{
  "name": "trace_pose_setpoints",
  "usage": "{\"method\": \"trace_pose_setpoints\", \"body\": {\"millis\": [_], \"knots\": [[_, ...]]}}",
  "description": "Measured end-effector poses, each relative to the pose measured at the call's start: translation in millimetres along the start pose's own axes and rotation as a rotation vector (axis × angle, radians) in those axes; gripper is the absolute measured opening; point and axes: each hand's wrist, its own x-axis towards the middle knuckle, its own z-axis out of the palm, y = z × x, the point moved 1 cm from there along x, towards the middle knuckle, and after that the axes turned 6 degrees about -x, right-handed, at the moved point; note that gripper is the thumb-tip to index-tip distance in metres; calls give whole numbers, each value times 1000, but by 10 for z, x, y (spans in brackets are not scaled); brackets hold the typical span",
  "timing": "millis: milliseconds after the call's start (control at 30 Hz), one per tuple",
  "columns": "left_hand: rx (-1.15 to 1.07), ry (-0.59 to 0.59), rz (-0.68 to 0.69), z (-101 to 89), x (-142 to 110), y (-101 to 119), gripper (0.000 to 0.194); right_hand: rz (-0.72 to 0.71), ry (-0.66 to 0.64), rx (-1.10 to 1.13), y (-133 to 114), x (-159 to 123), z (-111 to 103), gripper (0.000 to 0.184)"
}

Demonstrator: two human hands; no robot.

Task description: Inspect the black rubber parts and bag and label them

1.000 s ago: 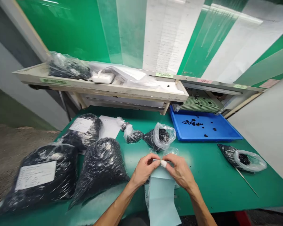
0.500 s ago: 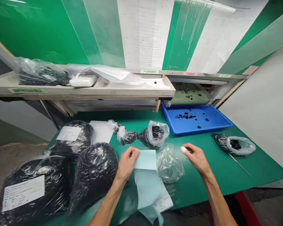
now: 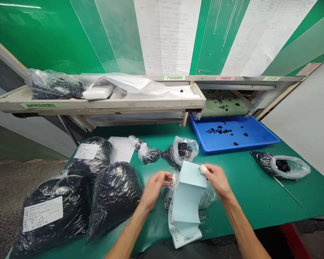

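My right hand [image 3: 218,181], with a white wrap on one fingertip, pinches the top corner of a folded strip of light-blue label paper [image 3: 190,194]. The strip hangs down in creases, and printed white labels show along its left and lower edges. Just left of it is my left hand [image 3: 154,189], its fingers loosely bent and apart with nothing seen in them. An empty-looking clear plastic bag [image 3: 208,196] lies behind the strip, partly hidden. Beyond it stands an open clear bag of black round parts [image 3: 184,151].
Large labelled bags of black parts [image 3: 52,212] sit at left. A blue tray [image 3: 218,144] with scattered black pieces lies under a green conveyor [image 3: 226,108]. Another open bag [image 3: 283,166] and a thin rod [image 3: 288,191] are at right. A shelf [image 3: 110,106] runs along the back.
The paper strip has passed from my left hand to my right and turned. My left hand has let go and sits a little to the right. The view has shifted slightly.
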Motion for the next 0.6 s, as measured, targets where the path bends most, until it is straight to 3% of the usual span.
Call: {"method": "trace_pose_setpoints", "body": {"millis": [100,167,233,333,367,400,467,533,600], "knots": [[-40,-268,-199,191,-143,-197,49,20,-16,29,-48,181,126,42],[-49,-295,-243,227,-182,-260,47,31,12,27,-56,332,152,43],[-97,-205,-241,164,-153,-262,43,46,69,31,-40,476,83,44],[-247,39,-197,-1,-45,-220,37,60,183,38,-15,580,-65,45],[-295,113,-195,-42,-6,-213,34,45,161,31,-12,567,-71,42],[-334,175,-201,-67,34,-213,31,17,77,20,-13,526,-40,37],[-386,269,-220,-81,118,-226,25,-40,-214,9,-10,375,122,31],[-413,329,-231,-76,216,-228,20,-65,-483,34,12,175,339,42],[-430,365,-251,-99,340,-182,18,-49,-614,99,62,-5,516,54]]}}
